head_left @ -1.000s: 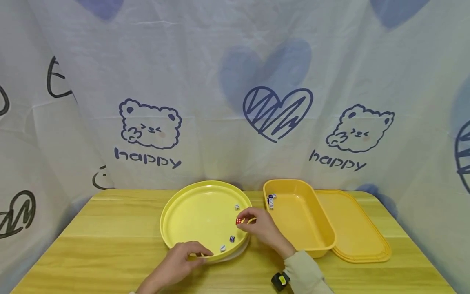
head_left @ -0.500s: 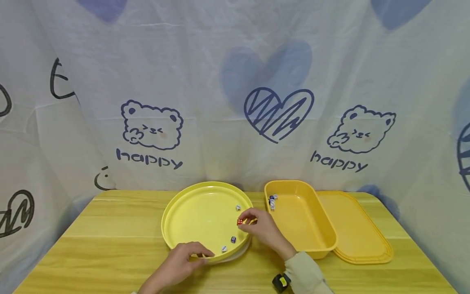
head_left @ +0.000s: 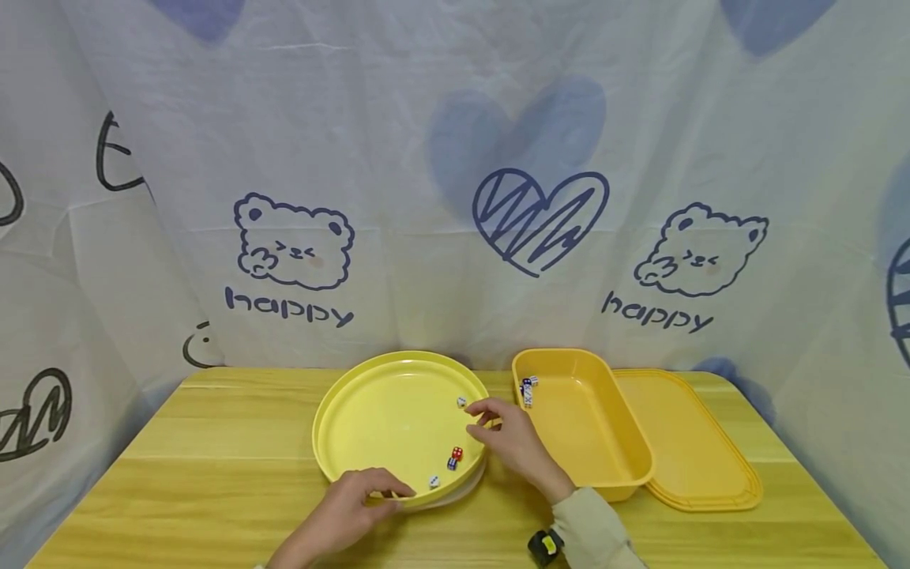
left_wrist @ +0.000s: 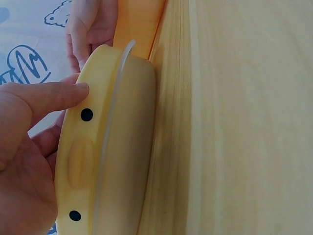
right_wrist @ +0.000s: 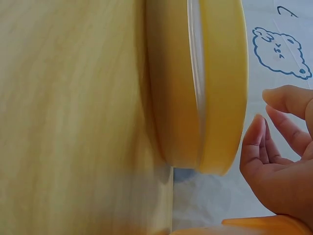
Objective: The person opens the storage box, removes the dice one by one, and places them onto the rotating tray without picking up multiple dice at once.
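Note:
My left hand (head_left: 359, 502) pinches the near rim of a round yellow tray (head_left: 391, 423); in the left wrist view its thumb (left_wrist: 68, 94) presses the outer wall while the fingers reach over the other side. A red die (head_left: 457, 453) lies on the tray right beside a dark blue die (head_left: 452, 465). One white die (head_left: 434, 481) is near my left fingertips, another white die (head_left: 461, 401) farther back by the right rim. Over that rim hovers my right hand (head_left: 510, 436), thumb and fingers parted, nothing between them. The right wrist view shows the same gap.
Right of the tray stands an orange box (head_left: 584, 419), with several blue and white dice (head_left: 527, 391) in its back left corner. Its flat orange lid (head_left: 693, 442) lies beside it. A small black object with a yellow patch (head_left: 544, 547) is by the right sleeve.
My right fingers have let go of the red die, which has dropped onto the tray against the blue die. The thumb and fingers have parted. My left hand keeps its place.

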Action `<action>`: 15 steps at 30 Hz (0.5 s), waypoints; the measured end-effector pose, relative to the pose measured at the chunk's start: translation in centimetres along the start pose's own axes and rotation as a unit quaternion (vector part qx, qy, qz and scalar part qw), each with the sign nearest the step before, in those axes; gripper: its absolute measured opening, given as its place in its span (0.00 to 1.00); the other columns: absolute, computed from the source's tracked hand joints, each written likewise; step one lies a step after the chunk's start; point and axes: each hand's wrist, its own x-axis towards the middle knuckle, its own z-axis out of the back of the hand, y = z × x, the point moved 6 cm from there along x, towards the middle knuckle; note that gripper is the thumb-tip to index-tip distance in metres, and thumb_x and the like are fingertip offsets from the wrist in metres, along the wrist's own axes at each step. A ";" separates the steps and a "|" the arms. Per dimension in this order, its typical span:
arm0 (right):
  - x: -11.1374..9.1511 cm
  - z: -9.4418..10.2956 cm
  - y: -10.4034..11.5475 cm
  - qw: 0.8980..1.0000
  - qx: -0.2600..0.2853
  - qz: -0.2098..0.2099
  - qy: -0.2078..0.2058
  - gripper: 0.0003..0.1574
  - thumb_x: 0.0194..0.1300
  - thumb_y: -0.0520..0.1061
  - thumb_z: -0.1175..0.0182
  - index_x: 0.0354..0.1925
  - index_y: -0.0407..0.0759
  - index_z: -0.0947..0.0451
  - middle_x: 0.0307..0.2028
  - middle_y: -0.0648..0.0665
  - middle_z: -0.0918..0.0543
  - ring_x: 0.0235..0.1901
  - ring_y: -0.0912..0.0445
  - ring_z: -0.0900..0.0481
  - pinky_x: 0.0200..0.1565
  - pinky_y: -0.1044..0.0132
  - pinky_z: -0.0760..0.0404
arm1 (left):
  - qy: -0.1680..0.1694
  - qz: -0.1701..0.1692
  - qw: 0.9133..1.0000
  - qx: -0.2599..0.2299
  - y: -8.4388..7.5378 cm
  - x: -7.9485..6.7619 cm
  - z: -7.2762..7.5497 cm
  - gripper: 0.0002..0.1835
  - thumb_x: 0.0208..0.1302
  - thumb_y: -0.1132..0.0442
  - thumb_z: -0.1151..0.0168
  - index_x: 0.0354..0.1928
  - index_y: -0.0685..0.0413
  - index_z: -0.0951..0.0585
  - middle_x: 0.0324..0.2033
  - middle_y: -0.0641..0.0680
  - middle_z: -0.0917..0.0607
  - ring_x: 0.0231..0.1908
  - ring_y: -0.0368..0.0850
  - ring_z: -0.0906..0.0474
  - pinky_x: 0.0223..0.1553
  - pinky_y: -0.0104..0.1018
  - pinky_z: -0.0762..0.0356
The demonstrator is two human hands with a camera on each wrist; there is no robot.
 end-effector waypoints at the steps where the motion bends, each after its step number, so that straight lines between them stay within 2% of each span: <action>1: 0.0 0.1 0.0 1.000 0.001 -0.001 -0.002 0.11 0.61 0.35 0.35 0.43 0.34 0.20 0.38 0.41 0.19 0.37 0.53 0.24 0.40 0.61 0.22 | 0.000 0.000 1.000 -0.001 0.0 0.0 -0.1 0.07 0.61 0.67 0.35 0.40 0.50 0.13 0.36 0.41 0.15 0.36 0.33 0.24 0.38 0.34 0.24; 10: -0.4 0.4 -0.2 1.000 0.010 0.005 -0.004 0.11 0.61 0.35 0.36 0.43 0.33 0.19 0.38 0.42 0.19 0.36 0.54 0.24 0.40 0.63 0.22 | 0.007 0.000 1.000 -0.003 0.1 0.3 -0.5 0.07 0.62 0.66 0.35 0.40 0.50 0.13 0.36 0.41 0.15 0.36 0.33 0.24 0.38 0.33 0.24; 15: -0.4 1.0 0.2 1.000 0.026 -0.016 -0.008 0.11 0.62 0.37 0.36 0.44 0.34 0.19 0.38 0.44 0.19 0.38 0.54 0.25 0.43 0.61 0.22 | -0.001 -0.006 1.000 0.007 0.1 0.1 -0.4 0.07 0.61 0.67 0.34 0.40 0.50 0.13 0.36 0.42 0.15 0.36 0.33 0.23 0.38 0.34 0.24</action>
